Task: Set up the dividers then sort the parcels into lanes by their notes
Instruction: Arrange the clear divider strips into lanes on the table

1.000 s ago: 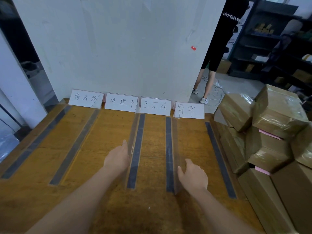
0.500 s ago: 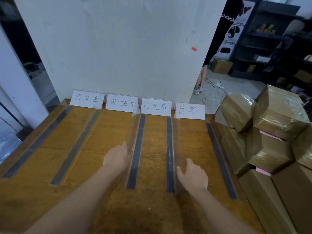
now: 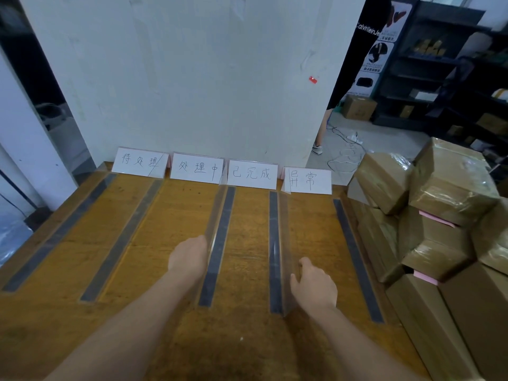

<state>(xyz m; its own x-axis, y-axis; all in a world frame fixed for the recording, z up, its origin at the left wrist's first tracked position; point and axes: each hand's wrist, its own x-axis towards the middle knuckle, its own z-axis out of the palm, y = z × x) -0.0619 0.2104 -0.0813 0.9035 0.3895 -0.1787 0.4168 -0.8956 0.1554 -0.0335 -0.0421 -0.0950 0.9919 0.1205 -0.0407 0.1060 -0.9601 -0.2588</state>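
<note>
Dividers [image 3: 283,215] stood upright on the wooden surface [image 3: 176,215]. The left hand [image 3: 188,257] lay against the left divider [image 3: 215,215], grip hidden. The right hand [image 3: 314,284], fingers curled, touched the right divider [image 3: 283,243], grip unclear. Parcels [image 3: 450,188] sat stacked at right.

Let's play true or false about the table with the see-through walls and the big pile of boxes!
1. Four white handwritten paper signs stand at the far edge of the brown wooden table. True.
2. A parcel already lies in a lane. False: the brown taped parcels are all piled at the right.
3. The right hand holds a pink note. False: it touches a clear plastic divider; the pink paper notes sit on the parcels.
4. The left hand rests against another clear divider. True.
</note>
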